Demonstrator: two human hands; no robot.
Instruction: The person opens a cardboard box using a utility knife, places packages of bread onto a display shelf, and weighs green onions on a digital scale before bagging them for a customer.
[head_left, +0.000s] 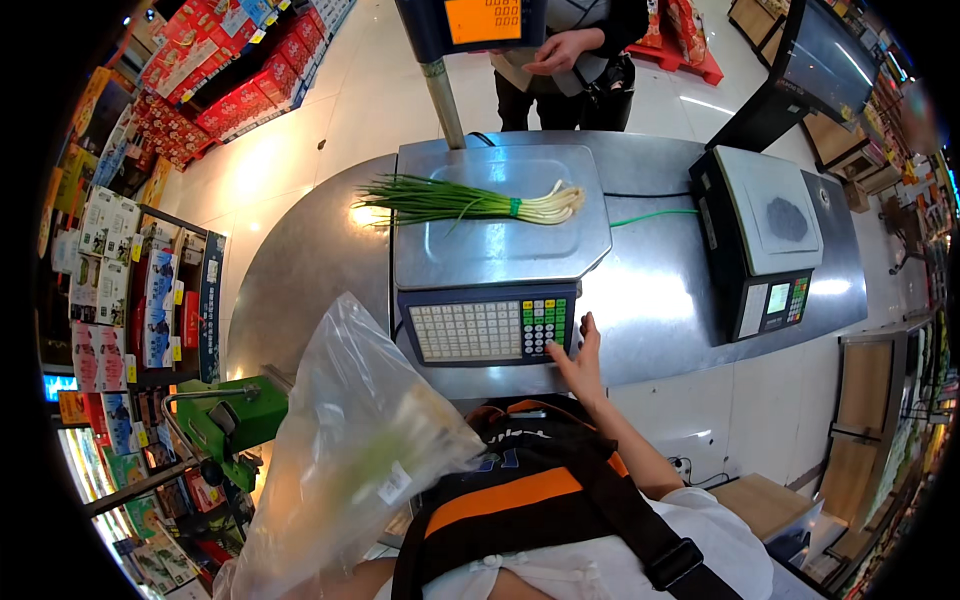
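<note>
My right hand is at the lower right corner of the weighing scale's keypad, its thumb on or just over the keys and its fingers spread. Lying across the scale's steel platform is a bunch of green onions, bound with a green band, white ends to the right. A clear plastic bag with a small white label hangs at my left. Pale and green produce shows blurred inside it. My left hand is out of sight; only part of that forearm appears beside the bag.
A second scale stands right on the steel counter, near a black monitor. The scale's display post rises at the back. Beyond the counter stands a person. A green bag-sealing device is at left, beside stocked shelves.
</note>
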